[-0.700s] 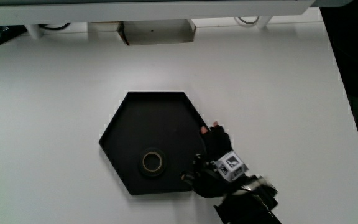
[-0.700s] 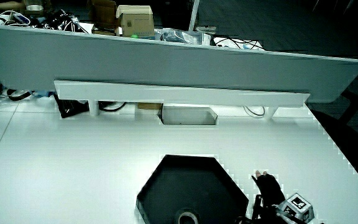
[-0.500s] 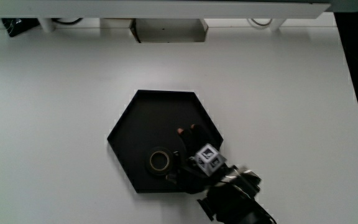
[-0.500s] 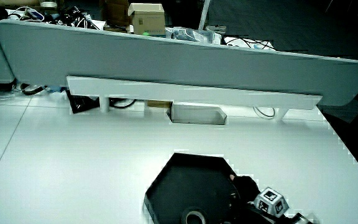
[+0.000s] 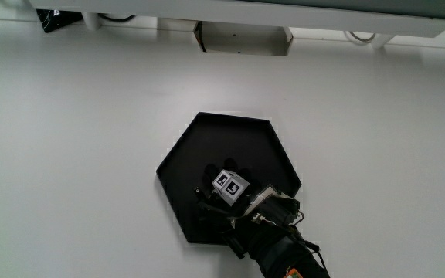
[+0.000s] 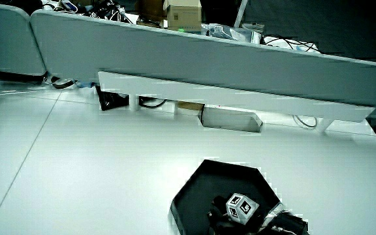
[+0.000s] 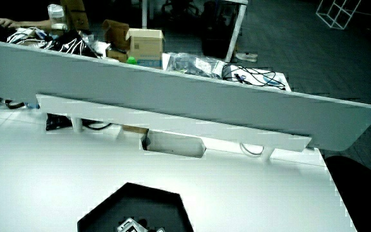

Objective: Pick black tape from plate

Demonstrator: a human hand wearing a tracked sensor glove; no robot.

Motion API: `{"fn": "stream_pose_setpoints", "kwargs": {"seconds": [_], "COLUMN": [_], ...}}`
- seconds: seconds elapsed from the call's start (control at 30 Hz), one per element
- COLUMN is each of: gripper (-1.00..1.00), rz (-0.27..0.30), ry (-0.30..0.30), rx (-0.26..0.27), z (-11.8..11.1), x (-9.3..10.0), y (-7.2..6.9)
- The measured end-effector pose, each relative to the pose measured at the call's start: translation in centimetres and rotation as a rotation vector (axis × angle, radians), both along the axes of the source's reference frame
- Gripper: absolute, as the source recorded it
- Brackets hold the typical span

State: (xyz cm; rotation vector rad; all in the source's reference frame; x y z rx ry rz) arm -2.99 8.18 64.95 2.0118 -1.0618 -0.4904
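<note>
Resting over one black hexagonal plate (image 5: pixel 265 150), one gloved hand (image 5: pixel 224 193), fingers' state untellable

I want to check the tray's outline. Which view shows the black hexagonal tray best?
The main view: the black hexagonal tray shows nearly whole, under the hand. Both side views cut off its nearer part.

White table (image 5: pixel 76 131), low grey partition (image 7: pixel 172 87).

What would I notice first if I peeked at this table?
A black six-sided plate sits alone on the white table. A gloved hand with a small patterned cube on its back is over the plate's part nearest the person, hiding what lies under it.
</note>
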Motion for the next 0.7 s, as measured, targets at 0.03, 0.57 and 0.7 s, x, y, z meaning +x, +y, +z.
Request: {"fn": "stream_pose_setpoints", "kwargs": {"seconds": [0.03,0.57,0.7], "gripper": [1.00,1.00,1.00], "rz": [0.009,0.062,0.079], "ry": [-0.003,-0.037,-0.052], "rx": [0.012,0.046,0.054], "z": [-0.02,-0.49,-0.60], "x": [-0.01,-0.03,0.06], "y": [0.01,0.36,0.41]}}
